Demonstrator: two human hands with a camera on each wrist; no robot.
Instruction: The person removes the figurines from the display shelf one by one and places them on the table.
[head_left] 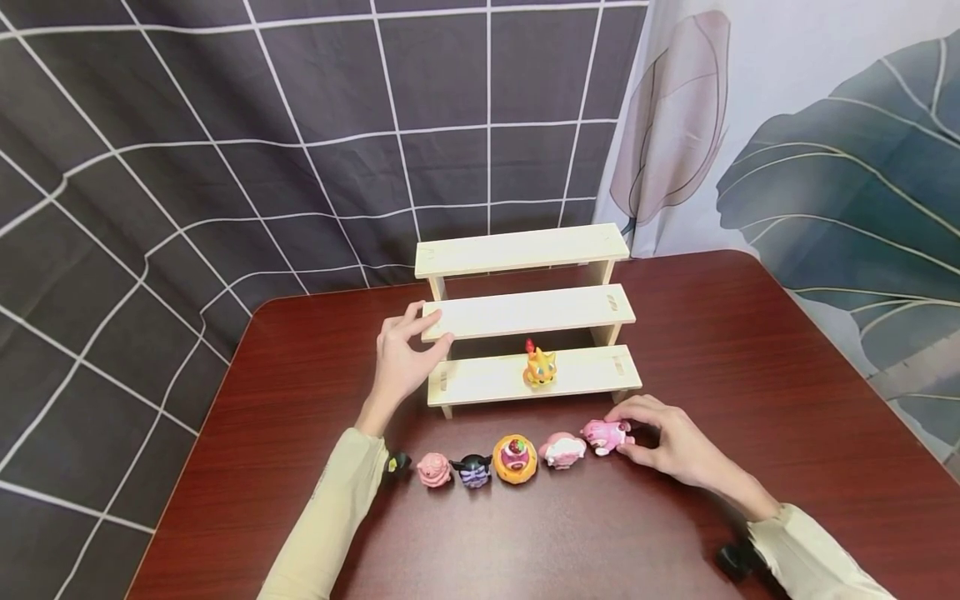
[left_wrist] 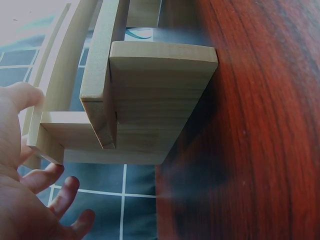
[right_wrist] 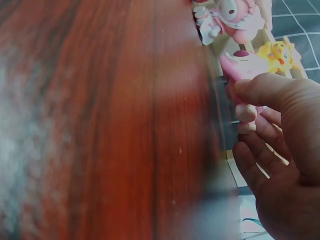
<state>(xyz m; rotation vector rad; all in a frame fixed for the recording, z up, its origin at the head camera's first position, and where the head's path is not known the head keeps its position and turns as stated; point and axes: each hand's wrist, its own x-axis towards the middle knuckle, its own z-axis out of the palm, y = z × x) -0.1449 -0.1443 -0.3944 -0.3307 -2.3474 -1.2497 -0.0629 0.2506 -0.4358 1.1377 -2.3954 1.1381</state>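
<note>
My left hand [head_left: 405,354] holds the left end of the middle step of a pale wooden three-step display stand [head_left: 528,310]. In the left wrist view, the thumb and fingers lie on either side of that board end [left_wrist: 42,137]. Between the thumb and fingers of my right hand [head_left: 671,437] is a pink toy figurine [head_left: 604,435], the rightmost in a row on the table. The right wrist view shows the thumb pressed on the pink figurine [right_wrist: 244,72], its pale feet pointing toward the palm. A yellow figurine [head_left: 540,368] with a red tip stands on the lowest step.
Leftward along the row are a pink-and-white figurine [head_left: 562,450], a round orange cake-like toy [head_left: 515,458], a black-and-purple figurine [head_left: 472,471] and a light pink figurine [head_left: 433,471]. Beside the left sleeve lies a small dark toy [head_left: 398,462]. A dark grid-patterned curtain [head_left: 322,108] hangs behind the reddish-brown table [head_left: 525,542].
</note>
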